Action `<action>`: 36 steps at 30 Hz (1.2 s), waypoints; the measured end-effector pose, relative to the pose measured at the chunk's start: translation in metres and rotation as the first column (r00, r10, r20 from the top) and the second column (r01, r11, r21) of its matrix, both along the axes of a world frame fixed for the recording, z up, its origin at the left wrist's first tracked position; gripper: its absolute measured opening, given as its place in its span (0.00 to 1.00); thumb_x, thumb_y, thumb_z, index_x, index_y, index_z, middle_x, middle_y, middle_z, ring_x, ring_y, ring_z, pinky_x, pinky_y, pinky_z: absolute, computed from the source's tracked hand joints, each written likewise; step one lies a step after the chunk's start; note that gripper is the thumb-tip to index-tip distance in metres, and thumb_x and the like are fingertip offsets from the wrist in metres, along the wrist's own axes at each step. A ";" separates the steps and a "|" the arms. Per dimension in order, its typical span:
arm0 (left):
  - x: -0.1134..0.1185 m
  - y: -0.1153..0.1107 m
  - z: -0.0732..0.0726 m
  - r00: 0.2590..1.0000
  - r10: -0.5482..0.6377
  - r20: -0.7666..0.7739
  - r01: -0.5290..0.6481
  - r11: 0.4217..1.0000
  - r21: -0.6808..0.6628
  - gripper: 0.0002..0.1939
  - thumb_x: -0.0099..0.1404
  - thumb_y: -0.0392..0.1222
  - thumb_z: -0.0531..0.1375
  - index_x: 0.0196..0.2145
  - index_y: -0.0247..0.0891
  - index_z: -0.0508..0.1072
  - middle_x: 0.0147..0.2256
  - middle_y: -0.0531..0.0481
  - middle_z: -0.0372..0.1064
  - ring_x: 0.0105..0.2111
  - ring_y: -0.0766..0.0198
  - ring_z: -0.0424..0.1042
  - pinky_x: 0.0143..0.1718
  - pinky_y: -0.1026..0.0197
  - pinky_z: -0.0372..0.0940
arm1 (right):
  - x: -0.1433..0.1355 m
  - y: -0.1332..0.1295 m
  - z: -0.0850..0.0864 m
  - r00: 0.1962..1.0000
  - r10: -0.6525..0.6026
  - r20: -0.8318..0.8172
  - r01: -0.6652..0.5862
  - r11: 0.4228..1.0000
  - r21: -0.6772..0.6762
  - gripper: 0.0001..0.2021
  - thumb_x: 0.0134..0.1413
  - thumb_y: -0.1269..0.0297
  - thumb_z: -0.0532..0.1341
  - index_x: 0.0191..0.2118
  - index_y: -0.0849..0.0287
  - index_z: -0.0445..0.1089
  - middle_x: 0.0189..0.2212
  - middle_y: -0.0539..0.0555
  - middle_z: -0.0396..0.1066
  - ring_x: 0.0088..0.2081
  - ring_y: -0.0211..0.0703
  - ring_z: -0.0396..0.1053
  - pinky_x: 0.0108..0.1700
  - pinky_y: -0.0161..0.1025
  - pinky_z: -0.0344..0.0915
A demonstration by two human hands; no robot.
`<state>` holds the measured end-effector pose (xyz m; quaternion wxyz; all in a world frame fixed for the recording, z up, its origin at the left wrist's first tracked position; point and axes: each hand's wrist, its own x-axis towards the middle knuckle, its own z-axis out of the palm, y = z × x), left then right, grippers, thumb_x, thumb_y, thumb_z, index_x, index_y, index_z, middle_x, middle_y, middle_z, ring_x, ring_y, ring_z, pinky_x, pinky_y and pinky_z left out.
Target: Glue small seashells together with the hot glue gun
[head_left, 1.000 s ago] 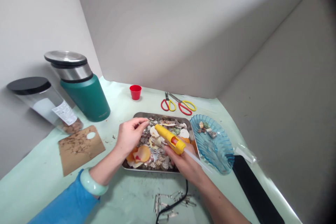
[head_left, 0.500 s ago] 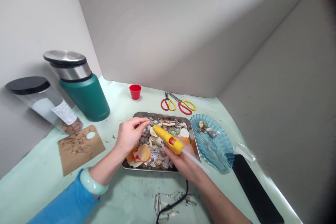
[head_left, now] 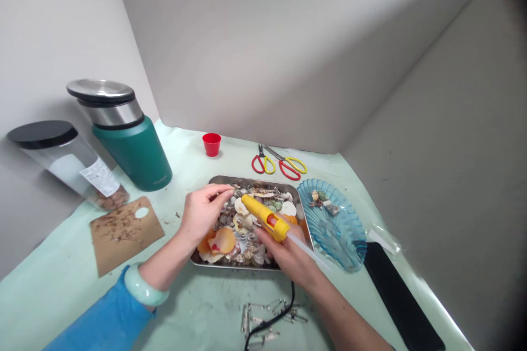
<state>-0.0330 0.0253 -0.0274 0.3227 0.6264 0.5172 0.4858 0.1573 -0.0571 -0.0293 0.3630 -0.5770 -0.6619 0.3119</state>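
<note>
My right hand (head_left: pixel 284 249) is wrapped round a yellow glue gun (head_left: pixel 263 216), a clear glue stick poking out of its back end. Its nozzle points up and left, close to my left fingertips. My left hand (head_left: pixel 205 209) pinches with thumb and forefinger at the tray's left side; whatever lies between the tips is too small to name. Beneath both hands is a metal tray (head_left: pixel 230 266) filled with seashells (head_left: pixel 249 244), including orange and white ones. A black cord (head_left: pixel 274 319) runs from below my right hand toward the near edge.
Metal clips (head_left: pixel 257 312) lie in front of the tray. At right are a blue shell-shaped dish (head_left: pixel 349 230) with small shells and a long black object (head_left: pixel 399 296). Scissors (head_left: pixel 288 164) and a red cup (head_left: pixel 211 144) sit behind; a green bottle (head_left: pixel 138 153), a jar (head_left: pixel 69 170) and brown card (head_left: pixel 123 236) are left.
Almost nothing differs. The glue gun's nozzle has shifted very slightly right, a little farther from my left fingertips, and the whole view has moved a touch.
</note>
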 end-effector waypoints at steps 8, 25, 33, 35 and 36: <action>0.001 -0.001 0.002 1.000 0.004 0.002 -0.004 0.998 -0.055 0.08 0.57 0.42 0.62 0.32 0.38 0.79 0.30 0.49 0.77 0.31 0.61 0.74 0.25 0.65 0.67 | 0.000 0.000 -0.001 1.000 0.000 -0.009 0.000 1.000 0.004 0.10 0.57 0.57 0.57 0.30 0.57 0.61 0.19 0.46 0.60 0.22 0.36 0.60 0.26 0.34 0.57; 0.001 0.000 0.001 1.000 0.010 0.006 -0.010 1.000 -0.025 0.08 0.56 0.43 0.62 0.31 0.38 0.79 0.27 0.50 0.77 0.29 0.61 0.74 0.26 0.64 0.67 | 0.000 0.000 -0.003 0.999 -0.037 0.000 0.037 0.999 0.021 0.12 0.57 0.55 0.57 0.28 0.58 0.61 0.20 0.47 0.61 0.23 0.36 0.60 0.26 0.34 0.57; 0.000 0.000 0.001 1.000 0.013 0.004 -0.013 1.000 -0.024 0.08 0.56 0.44 0.62 0.31 0.39 0.79 0.22 0.52 0.75 0.27 0.61 0.74 0.25 0.64 0.67 | 0.001 -0.001 -0.006 1.000 -0.004 -0.002 0.004 1.000 0.006 0.11 0.58 0.56 0.57 0.31 0.58 0.62 0.22 0.47 0.62 0.22 0.36 0.60 0.25 0.34 0.57; 0.001 0.000 0.002 1.000 0.018 0.002 -0.018 0.999 -0.033 0.09 0.56 0.44 0.62 0.31 0.39 0.79 0.21 0.52 0.74 0.27 0.61 0.74 0.25 0.64 0.67 | 0.001 -0.001 -0.005 1.000 -0.025 0.007 0.025 1.000 0.013 0.12 0.57 0.56 0.57 0.29 0.58 0.62 0.22 0.47 0.62 0.22 0.36 0.60 0.25 0.34 0.57; 0.001 -0.001 0.003 1.000 0.019 0.001 -0.019 0.999 -0.042 0.09 0.56 0.44 0.62 0.31 0.39 0.79 0.20 0.52 0.74 0.26 0.60 0.74 0.25 0.63 0.67 | 0.001 0.000 -0.005 0.999 -0.033 0.008 0.033 0.999 0.016 0.12 0.57 0.55 0.57 0.29 0.58 0.61 0.21 0.47 0.62 0.22 0.36 0.60 0.25 0.34 0.57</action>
